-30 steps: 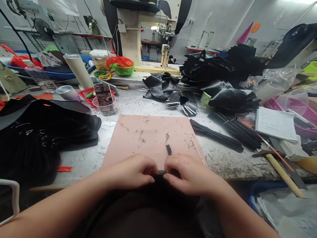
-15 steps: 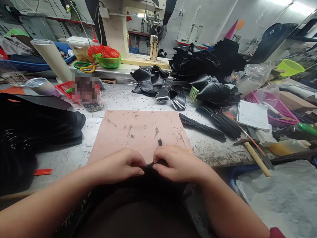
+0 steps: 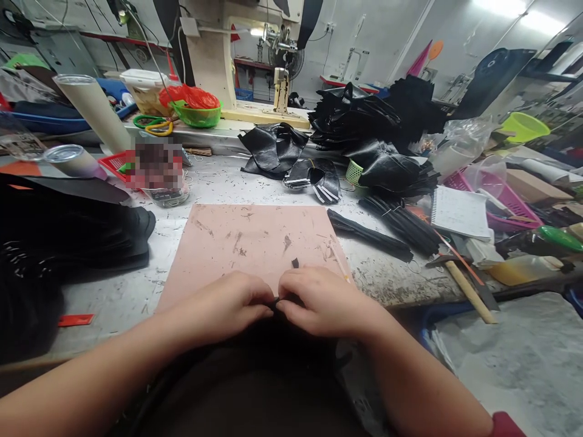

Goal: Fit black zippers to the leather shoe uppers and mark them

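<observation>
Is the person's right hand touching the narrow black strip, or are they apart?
Touching: in the head view, the right hand pinches the narrow black strip between thumb and fingers, and a short end shows beyond the hand.

Left hand (image 3: 234,303), right hand (image 3: 321,300) and forearms (image 3: 122,358) bare. Dark red sleeve (image 3: 506,426) at lower right; dark clothing (image 3: 255,400) at bottom centre, details lost in shadow.

Two grips (image 3: 319,300); one strip (image 3: 295,263); one board (image 3: 255,237); one hammer (image 3: 469,292).

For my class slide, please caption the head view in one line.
Both hands pinch a narrow black strip at the near side of a pink mat, a post-bed sewing machine beyond.
</observation>
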`<state>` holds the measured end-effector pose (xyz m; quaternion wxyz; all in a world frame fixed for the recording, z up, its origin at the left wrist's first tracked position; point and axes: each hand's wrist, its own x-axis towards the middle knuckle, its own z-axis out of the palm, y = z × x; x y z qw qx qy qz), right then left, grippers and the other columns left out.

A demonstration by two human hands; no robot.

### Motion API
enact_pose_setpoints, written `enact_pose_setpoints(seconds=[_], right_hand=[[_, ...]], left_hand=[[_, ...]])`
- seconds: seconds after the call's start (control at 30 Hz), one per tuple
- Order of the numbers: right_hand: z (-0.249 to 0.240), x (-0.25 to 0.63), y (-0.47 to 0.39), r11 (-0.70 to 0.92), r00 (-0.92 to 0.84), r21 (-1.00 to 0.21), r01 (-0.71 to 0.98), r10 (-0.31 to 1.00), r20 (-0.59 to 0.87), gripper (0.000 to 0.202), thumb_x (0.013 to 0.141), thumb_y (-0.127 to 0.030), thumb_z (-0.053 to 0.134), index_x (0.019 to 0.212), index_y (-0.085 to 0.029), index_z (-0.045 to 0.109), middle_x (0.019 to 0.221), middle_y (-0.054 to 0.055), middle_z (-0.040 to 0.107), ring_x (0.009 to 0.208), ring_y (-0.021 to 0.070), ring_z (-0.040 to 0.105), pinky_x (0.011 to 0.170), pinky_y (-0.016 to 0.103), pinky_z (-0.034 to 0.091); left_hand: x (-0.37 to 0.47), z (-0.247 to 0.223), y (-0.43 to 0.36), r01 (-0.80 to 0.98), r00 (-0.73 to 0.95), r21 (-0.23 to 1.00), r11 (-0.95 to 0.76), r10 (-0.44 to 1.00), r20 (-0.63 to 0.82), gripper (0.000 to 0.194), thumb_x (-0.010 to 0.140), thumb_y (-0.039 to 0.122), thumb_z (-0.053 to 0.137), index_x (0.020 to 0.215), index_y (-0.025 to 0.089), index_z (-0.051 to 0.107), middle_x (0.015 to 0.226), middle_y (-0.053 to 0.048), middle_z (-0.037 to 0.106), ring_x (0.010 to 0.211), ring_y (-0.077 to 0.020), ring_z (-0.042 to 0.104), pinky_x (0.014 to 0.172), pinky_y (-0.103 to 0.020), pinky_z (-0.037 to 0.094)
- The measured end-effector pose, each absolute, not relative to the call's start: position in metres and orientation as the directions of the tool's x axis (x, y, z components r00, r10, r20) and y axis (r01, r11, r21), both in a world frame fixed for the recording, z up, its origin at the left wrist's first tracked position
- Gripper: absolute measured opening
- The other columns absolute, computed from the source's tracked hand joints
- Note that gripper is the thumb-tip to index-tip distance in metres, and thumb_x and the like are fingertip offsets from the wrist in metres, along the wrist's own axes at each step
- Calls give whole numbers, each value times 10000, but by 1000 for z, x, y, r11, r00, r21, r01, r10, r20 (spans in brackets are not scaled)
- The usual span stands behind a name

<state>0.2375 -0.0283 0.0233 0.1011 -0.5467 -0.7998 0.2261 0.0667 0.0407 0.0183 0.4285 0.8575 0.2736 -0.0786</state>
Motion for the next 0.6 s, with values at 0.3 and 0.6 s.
enact_pose_setpoints(seconds=[0.3,0.6], right_hand=[[27,241,-29,243,-332,-541,805,941,-71,96,755,-178,508,726,-157,598,724,31,621,659,131,534,602,233,358],[21,254,-32,195,-294,-706,681,956,-20,115,788,-163,505,712,-165,592,730,6,617,673,111,530,619,221,376]], left_hand=[[72,20,44,551,808,757,-351,452,-378,128,711,237,506,713,176,618,699,19,604,694,-141,552,618,-224,403],[71,16,41,492,767,870,-24,484,-421,195,679,344,583,665,150,581,594,30,530,592,-116,480,560,-229,388]])
